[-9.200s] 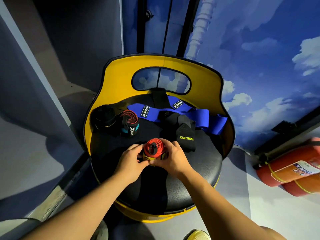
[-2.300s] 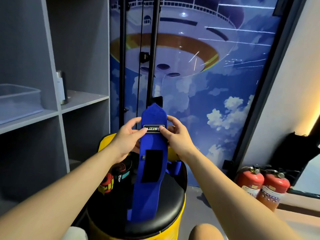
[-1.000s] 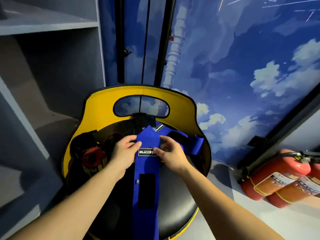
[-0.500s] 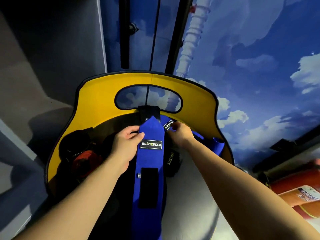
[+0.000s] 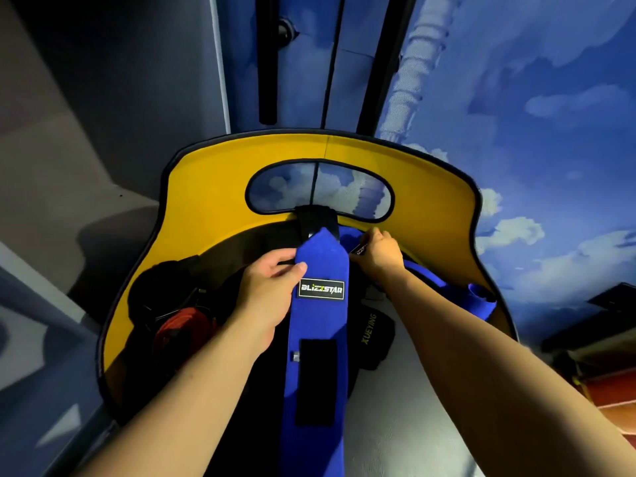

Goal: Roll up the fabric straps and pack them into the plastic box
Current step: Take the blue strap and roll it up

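Note:
A long blue BLIZZSTAR strap (image 5: 320, 263) with a black velcro patch lies unrolled down the middle of the black seat (image 5: 399, 418). My left hand (image 5: 266, 290) pinches its left edge beside the logo label. My right hand (image 5: 377, 251) pinches the labelled end of a second blue strap (image 5: 478, 299), which trails off to the right. A rolled red strap (image 5: 182, 330) and a dark roll (image 5: 155, 287) sit at the seat's left. A black XUEYING strap (image 5: 373, 333) lies right of the blue one. The plastic box is out of view.
The seat has a tall yellow backrest (image 5: 206, 187) with an oval cutout. Black vertical poles (image 5: 268, 56) stand behind it against a blue cloud mural. Grey shelving (image 5: 69, 149) is at the left. A red fire extinguisher (image 5: 616, 394) lies at the right edge.
My right hand let go of the first blue strap and reached back right to the second one's labelled end. My left hand keeps its hold. The view tilted down to the seat.

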A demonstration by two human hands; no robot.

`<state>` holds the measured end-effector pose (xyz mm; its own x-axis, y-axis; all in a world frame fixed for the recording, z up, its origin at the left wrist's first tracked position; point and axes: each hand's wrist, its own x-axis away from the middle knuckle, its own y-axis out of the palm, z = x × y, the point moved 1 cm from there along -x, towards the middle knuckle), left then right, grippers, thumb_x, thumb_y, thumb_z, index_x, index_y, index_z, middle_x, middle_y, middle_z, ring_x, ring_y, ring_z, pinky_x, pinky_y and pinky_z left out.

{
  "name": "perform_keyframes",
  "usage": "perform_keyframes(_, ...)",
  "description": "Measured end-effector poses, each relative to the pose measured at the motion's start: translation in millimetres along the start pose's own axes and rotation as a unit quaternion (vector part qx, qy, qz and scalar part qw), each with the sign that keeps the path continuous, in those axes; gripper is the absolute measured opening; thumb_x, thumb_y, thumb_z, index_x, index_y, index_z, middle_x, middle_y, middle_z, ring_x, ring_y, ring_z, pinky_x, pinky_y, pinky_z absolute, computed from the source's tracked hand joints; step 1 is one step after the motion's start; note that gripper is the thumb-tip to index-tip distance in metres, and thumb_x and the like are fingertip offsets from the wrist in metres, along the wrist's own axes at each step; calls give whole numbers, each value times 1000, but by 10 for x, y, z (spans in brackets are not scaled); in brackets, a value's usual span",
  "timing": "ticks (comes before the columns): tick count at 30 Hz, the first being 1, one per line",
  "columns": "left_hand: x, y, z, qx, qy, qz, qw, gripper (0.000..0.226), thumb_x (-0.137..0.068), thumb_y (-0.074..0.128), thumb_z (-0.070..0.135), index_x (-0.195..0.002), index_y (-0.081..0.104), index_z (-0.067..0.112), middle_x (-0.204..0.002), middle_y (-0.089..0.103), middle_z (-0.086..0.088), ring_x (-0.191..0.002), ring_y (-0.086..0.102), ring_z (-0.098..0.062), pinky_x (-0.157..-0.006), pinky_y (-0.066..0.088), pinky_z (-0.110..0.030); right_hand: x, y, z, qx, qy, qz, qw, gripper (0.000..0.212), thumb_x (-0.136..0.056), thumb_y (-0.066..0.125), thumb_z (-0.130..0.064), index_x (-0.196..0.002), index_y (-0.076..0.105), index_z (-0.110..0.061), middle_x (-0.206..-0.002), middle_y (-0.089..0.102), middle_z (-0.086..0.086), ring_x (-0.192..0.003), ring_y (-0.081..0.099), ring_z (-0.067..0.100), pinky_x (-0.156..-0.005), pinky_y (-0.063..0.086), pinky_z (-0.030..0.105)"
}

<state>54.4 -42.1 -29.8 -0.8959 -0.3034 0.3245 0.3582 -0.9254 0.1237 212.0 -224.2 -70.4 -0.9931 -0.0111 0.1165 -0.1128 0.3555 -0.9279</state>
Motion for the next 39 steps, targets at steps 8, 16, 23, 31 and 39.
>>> perform_keyframes(8,92,8,86,-15,9,5,1000,22,-95,67,18,-116,67,25,-102,76,-2,-92,75,-21,-81,62,-48,184,-318,2,-81,-29,20,996,53,-91,69,-41,-136,56,-17,-125,67,8,-110,64,29,-91,54,42)
perform_keyframes(16,452,-43,236,-17,35,14,999,26,-94,69,20,-119,66,25,-103,75,-2,-94,74,-21,-81,62,-50,689,-915,-23,-256,-36,55,965,43,-94,61,-27,-137,55,-25,-125,65,3,-103,67,25,-90,57,49)
perform_keyframes(23,1067,-21,565,-14,64,0,998,22,-95,67,18,-117,66,23,-104,75,-4,-93,74,-22,-79,62,-48,1532,-1519,-99,-248,-88,114,958,23,-96,65,-36,-113,67,-20,-103,69,0,-94,66,20,-75,50,29)
perform_keyframes(31,2051,-35,1010,4,107,-20,994,20,-96,67,22,-116,64,22,-102,76,-3,-92,74,-23,-72,63,-43,2696,-2222,-87,-339,-99,164,921,16,-92,71,-28,-99,69,-13,-79,64,-5,-68,56,9,-58,41,11)
perform_keyframes(39,2865,-211,1437,48,137,-36,989,15,-96,64,11,-105,69,21,-103,76,-10,-87,74,-28,-69,62,-44,3838,-2654,-368,-519,-158,113,832,3,-95,69,-17,-92,71,-17,-86,76,-1,-76,68,11,-70,56,28)
